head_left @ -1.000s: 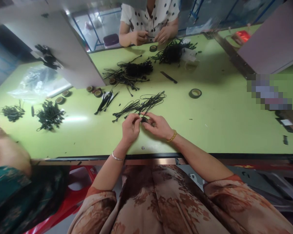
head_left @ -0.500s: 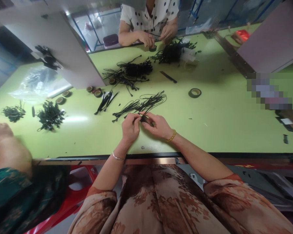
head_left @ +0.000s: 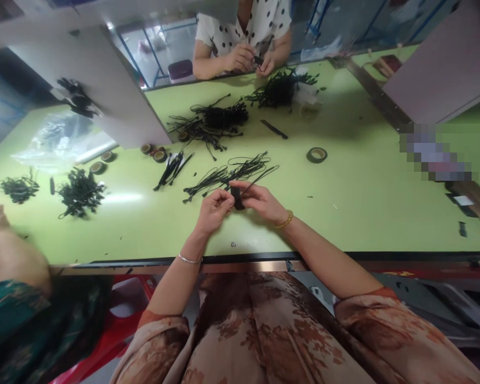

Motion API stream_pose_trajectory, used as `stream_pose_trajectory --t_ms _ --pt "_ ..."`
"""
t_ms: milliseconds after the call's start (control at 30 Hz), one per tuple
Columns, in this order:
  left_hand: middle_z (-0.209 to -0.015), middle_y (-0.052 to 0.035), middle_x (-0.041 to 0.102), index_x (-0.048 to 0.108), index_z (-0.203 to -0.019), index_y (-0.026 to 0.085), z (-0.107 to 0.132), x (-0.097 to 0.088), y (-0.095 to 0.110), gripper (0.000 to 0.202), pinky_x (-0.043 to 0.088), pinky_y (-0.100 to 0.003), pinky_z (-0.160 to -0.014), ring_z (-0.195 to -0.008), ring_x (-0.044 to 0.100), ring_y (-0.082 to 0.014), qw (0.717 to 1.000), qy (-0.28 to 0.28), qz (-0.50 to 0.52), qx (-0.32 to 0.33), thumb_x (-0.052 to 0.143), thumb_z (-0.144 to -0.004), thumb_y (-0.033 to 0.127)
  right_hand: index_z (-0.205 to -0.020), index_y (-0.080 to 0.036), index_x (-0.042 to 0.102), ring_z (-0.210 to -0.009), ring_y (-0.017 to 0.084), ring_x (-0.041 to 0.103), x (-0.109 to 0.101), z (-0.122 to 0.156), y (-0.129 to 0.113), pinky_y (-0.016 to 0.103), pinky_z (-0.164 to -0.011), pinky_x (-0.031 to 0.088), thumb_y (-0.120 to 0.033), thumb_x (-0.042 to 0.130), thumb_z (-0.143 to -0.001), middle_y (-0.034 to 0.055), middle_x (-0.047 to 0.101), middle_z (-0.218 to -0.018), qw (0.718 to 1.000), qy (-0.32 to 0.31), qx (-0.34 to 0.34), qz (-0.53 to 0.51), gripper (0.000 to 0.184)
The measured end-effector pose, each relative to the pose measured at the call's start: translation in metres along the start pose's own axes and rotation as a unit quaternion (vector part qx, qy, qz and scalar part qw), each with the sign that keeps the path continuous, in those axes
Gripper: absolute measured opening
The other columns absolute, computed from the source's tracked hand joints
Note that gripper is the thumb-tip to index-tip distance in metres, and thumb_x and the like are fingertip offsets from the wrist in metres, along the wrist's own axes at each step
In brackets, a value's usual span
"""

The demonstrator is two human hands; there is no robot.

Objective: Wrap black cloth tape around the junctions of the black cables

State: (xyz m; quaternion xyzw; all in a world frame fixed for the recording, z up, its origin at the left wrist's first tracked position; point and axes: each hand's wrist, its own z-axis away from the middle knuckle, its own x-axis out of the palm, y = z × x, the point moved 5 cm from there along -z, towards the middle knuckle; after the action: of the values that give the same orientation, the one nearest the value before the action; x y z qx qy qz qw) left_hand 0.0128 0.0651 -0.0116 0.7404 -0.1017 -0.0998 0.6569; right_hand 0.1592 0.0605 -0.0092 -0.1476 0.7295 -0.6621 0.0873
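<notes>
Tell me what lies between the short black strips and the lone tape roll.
The head view shows a small scrap and loose cables between the strips and the roll.

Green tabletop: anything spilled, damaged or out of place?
Nothing looks spilled or damaged. A tiny ring-like bit looks stray near the front edge of the green tabletop, lying apart from the black cables. A pixelated patch at right hides whatever is there.
</notes>
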Motion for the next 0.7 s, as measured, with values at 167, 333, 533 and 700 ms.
stream_pose_trajectory --t_ms 167,333,533,700 --pt "-0.063 0.0028 0.057 0.059 -0.079 0.017 0.004 0.005 0.007 0.029 0.042 -0.023 -0.052 -0.052 0.049 -0.008 1.0 -0.03 0.002 0.004 0.074 -0.076 0.042 -0.133 -0.023 0.056 -0.073 0.017 0.067 -0.013 -0.004 0.004 0.022 -0.047 0.043 -0.044 0.063 -0.084 0.0053 0.076 -0.092 0.978 0.028 0.073 -0.192 0.054" --pt "-0.065 0.0026 0.058 0.059 -0.078 0.017 0.006 0.012 0.009 0.021 0.04 -0.022 -0.054 -0.055 0.049 -0.0077 0.996 -0.054 -0.07 -0.011 0.071 -0.076 0.033 -0.132 -0.023 0.057 -0.081 0.022 0.072 -0.024 -0.001 -0.004 0.036 -0.068 0.058 -0.063 0.053 -0.088 0.006 0.076 -0.091 0.966 -0.001 0.09 -0.243 0.06" --pt "-0.061 0.0028 0.058 0.063 -0.076 0.016 0.005 0.006 -0.002 0.019 0.038 -0.023 -0.053 -0.054 0.046 -0.0088 0.989 -0.003 -0.144 -0.044 0.067 -0.077 0.035 -0.135 -0.022 0.055 -0.094 0.025 0.072 -0.03 0.002 -0.015 0.045 -0.092 0.054 -0.058 0.064 -0.083 0.0066 0.076 -0.097 0.976 -0.066 0.021 -0.206 0.064" --pt "-0.069 0.0004 0.062 0.067 -0.078 0.016 0.004 0.005 -0.001 0.016 0.041 -0.024 -0.058 -0.061 0.05 -0.0107 0.977 -0.004 -0.212 -0.015 0.062 -0.08 0.032 -0.137 -0.023 0.053 -0.094 0.023 0.072 -0.031 0.0 -0.016 0.043 -0.095 0.053 -0.048 0.077 -0.075 0.0051 0.076 -0.096 0.982 -0.081 -0.001 -0.171 0.071"
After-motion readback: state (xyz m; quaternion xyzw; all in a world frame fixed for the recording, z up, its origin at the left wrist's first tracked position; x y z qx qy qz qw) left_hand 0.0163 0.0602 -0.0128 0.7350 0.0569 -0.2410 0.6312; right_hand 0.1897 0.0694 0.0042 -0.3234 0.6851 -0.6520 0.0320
